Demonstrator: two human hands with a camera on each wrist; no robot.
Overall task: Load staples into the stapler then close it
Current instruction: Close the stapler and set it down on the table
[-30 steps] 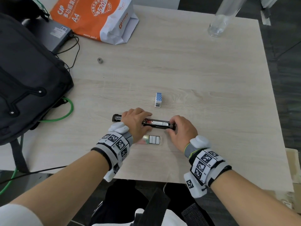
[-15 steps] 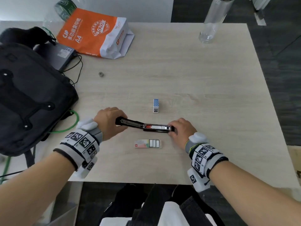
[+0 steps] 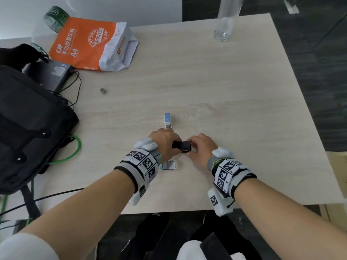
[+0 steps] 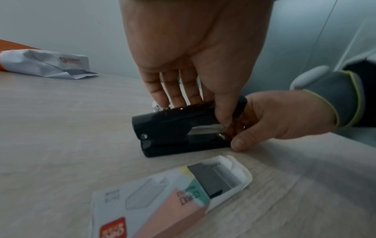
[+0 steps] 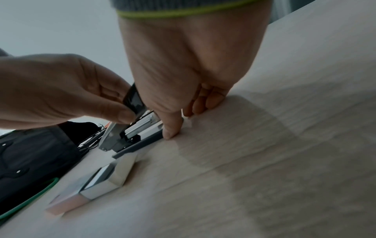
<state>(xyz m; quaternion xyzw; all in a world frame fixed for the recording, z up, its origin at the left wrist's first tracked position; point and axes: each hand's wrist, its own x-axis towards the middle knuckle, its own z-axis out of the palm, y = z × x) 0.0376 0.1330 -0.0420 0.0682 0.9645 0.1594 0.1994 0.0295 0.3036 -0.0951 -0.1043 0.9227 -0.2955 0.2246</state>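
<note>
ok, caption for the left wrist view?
Both hands, left and right, grip a black stapler on the wooden table, beside an open staple box.

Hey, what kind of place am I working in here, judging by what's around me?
Probably an office or workroom: a pale wooden table carries an orange pack of A4 copy paper, a black stapler with an open box of staples, and a black backpack.

Both forearms reaching forward, bare, wrists banded. Left hand (image 3: 165, 142) palm down, fingers and thumb curled over the stapler (image 4: 179, 128). Right hand (image 3: 201, 147) pinching its front end, thumb tip touching the tabletop (image 5: 264, 153).
</note>
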